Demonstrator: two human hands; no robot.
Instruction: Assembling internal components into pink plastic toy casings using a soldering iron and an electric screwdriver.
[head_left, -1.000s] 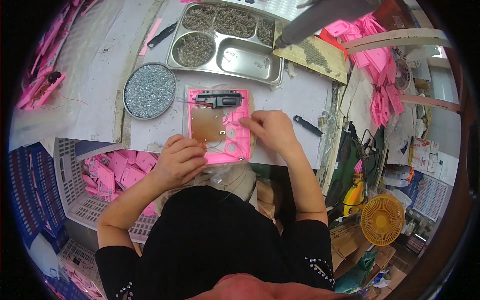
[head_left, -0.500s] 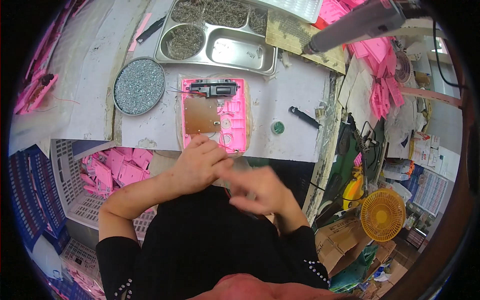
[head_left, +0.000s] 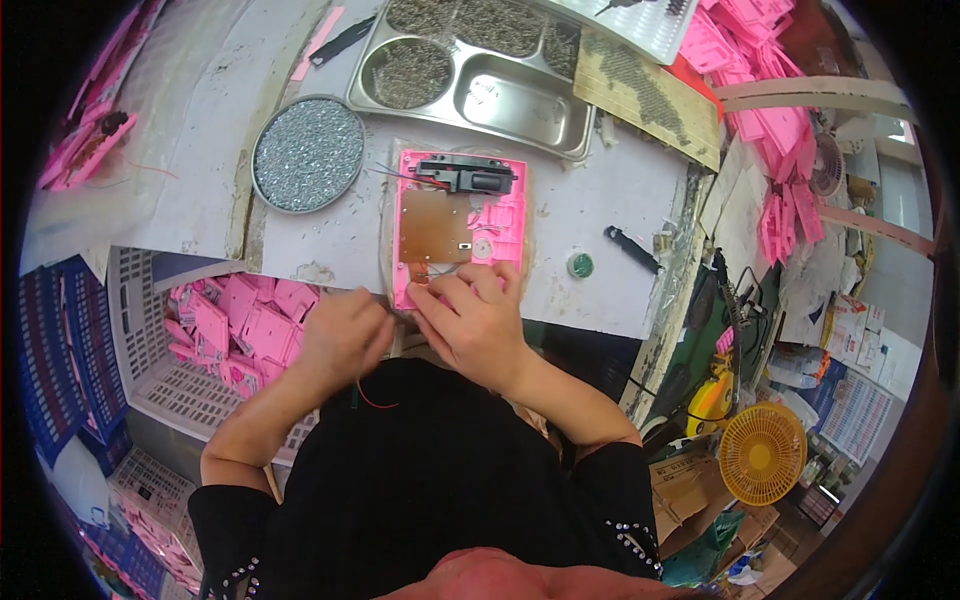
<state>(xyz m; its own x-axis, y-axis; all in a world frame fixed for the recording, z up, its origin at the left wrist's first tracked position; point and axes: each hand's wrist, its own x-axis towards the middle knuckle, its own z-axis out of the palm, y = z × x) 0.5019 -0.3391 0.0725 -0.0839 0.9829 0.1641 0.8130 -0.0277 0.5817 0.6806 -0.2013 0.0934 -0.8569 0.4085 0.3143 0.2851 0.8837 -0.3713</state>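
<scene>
Now; 1 pink hsg (head_left: 512, 212); 1 brd (head_left: 430, 228); R hand (head_left: 475, 325) touching hsg

Pink casing (head_left: 514, 215), brown board (head_left: 433, 226), black module (head_left: 478, 177), whitish counter (head_left: 592, 205), silver tray (head_left: 517, 104), green pot (head_left: 580, 265), yellow fan (head_left: 762, 454) at right, white latticed crate (head_left: 150, 382) at left, black sleeve (head_left: 615, 482) dotted silver

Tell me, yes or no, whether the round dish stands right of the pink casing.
No, the round dish stands left of the pink casing.
</scene>
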